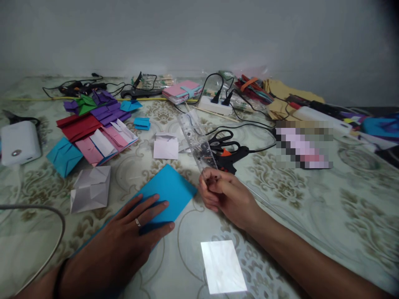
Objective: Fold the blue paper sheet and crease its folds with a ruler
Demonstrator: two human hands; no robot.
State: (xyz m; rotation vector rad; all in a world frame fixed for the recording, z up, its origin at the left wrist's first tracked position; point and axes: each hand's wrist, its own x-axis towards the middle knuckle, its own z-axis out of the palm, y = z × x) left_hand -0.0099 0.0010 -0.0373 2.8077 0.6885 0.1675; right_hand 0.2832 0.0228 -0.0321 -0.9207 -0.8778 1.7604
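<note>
A sheet of blue paper point(171, 187) lies on the table, its far corner pointing away from me. My left hand point(134, 226) rests flat on it with the fingers spread; part of the sheet is hidden beneath the hand and forearm. To the right of the paper, my right hand point(226, 193) is closed around the near end of a clear plastic ruler point(199, 143), which slants away to the upper left. Just beyond that hand are black-handled scissors point(222, 141) and a black glue gun point(232, 158). A small white paper rectangle point(223, 265) lies nearer to me.
Folded paper pieces in red point(79, 126), purple point(109, 112) and pink point(109, 141) spread at the left, with a grey one point(92, 187) nearer. A white power strip point(215, 106) with black cords stands behind. A white device point(20, 141) sits far left.
</note>
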